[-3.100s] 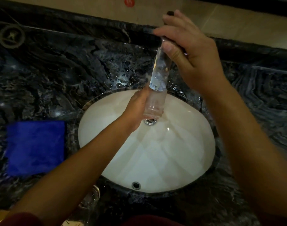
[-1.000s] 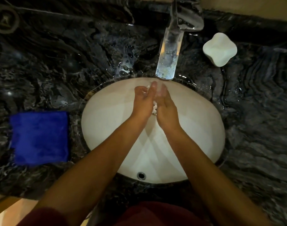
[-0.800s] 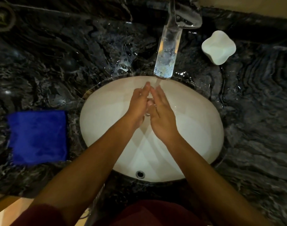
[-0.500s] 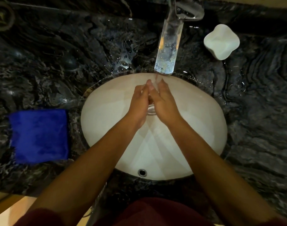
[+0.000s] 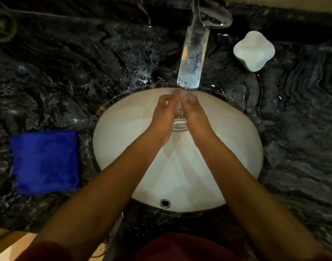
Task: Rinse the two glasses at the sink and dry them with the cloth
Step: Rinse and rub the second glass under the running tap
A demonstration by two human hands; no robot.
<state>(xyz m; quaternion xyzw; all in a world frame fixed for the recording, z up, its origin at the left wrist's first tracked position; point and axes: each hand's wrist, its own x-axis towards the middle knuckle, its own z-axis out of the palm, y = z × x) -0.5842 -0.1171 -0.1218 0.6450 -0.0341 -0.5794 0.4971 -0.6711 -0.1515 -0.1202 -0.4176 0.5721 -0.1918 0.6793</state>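
A clear glass (image 5: 179,123) sits between my two palms over the white sink basin (image 5: 123,144), under the faucet spout (image 5: 192,59), with its round rim facing me. My left hand (image 5: 162,117) presses its left side and my right hand (image 5: 194,115) its right side, fingertips nearly meeting below the spout. Water runs onto the fingertips. A folded blue cloth (image 5: 45,161) lies on the dark marble counter left of the basin. A second glass (image 5: 112,234) shows faintly at the counter's near edge, mostly hidden by my left forearm.
A white soap dish (image 5: 254,50) stands on the counter right of the faucet. Water is splashed on the marble (image 5: 302,129) around the spout. A round metal fitting (image 5: 1,27) sits at the far left. The overflow hole (image 5: 165,202) marks the basin's near wall.
My right hand left the faucet handle and joined the left around the glass. Over the last second both hands shifted slightly on the glass under the running water.
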